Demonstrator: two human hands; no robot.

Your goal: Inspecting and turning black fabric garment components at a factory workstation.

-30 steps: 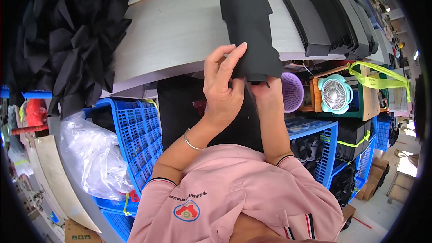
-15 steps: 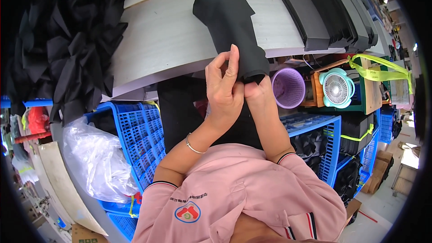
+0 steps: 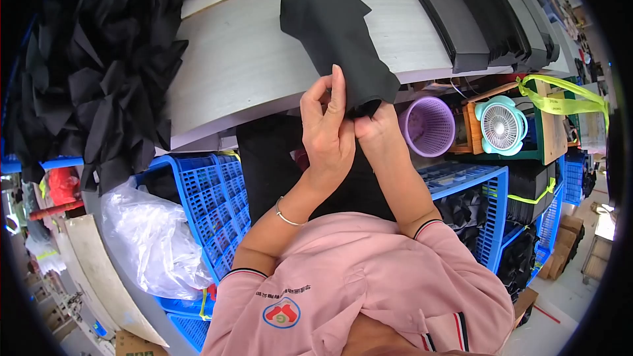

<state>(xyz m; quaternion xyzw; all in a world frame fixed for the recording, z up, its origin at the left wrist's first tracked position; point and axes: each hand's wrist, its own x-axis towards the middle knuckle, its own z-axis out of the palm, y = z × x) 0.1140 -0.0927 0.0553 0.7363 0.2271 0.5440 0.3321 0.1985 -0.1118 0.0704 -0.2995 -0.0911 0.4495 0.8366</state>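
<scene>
A black fabric piece, shaped like a tube with a wider far end, lies partly on the grey worktable. Its near end hangs past the table's front edge, where a dark opening shows. My left hand is closed at the left side of that near end, one finger pointing up along the cloth and the others curled. My right hand reaches into the opening from below, so its fingers are hidden by the fabric. The two hands are close together above my lap.
A heap of black cloth pieces covers the left side. Flat black pieces are stacked at the far right. Below stand a purple basket, a small turquoise fan, blue crates and a clear plastic bag.
The near end of the fabric has shifted slightly, its lower right edge now flaring outward. My right hand sits a little deeper under it. My left hand keeps nearly the same place.
</scene>
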